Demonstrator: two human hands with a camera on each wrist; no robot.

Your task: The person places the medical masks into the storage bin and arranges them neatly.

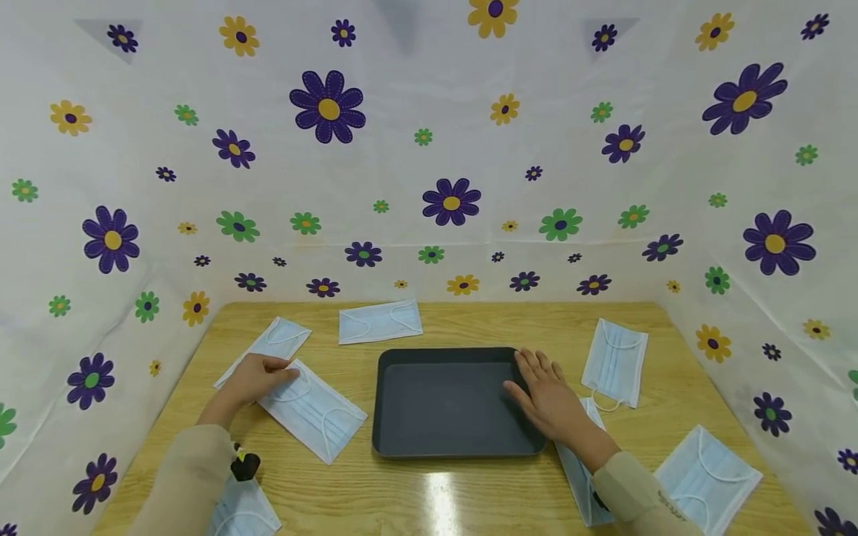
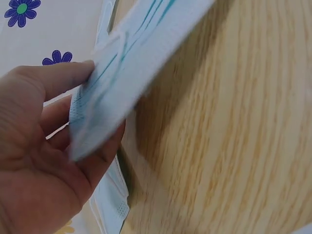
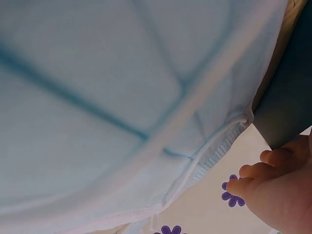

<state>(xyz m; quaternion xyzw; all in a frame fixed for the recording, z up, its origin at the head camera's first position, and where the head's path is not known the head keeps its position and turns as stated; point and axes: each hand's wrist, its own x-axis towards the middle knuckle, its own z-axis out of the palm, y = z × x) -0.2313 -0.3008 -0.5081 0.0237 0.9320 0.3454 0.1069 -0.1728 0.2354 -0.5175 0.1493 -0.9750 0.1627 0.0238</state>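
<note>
My left hand (image 1: 249, 383) pinches the upper left end of a light blue face mask (image 1: 315, 413). In the left wrist view its thumb lies on top of the mask (image 2: 131, 63) and the fingers are beneath, the mask tilted above the wood. My right hand (image 1: 548, 398) rests along the right rim of a dark grey rectangular tray (image 1: 456, 409), fingers straight and thumb reaching over the inside. Under the right forearm lies another mask (image 1: 576, 476), partly hidden; a mask (image 3: 97, 122) fills much of the right wrist view.
More masks lie around the tray: one behind the left hand (image 1: 281, 339), one at the back (image 1: 380, 322), two at the right (image 1: 617, 365), (image 1: 710, 476) and one under the left sleeve (image 1: 243, 510). Flowered white cloth (image 1: 402, 164) walls the wooden table (image 1: 348, 491) on three sides.
</note>
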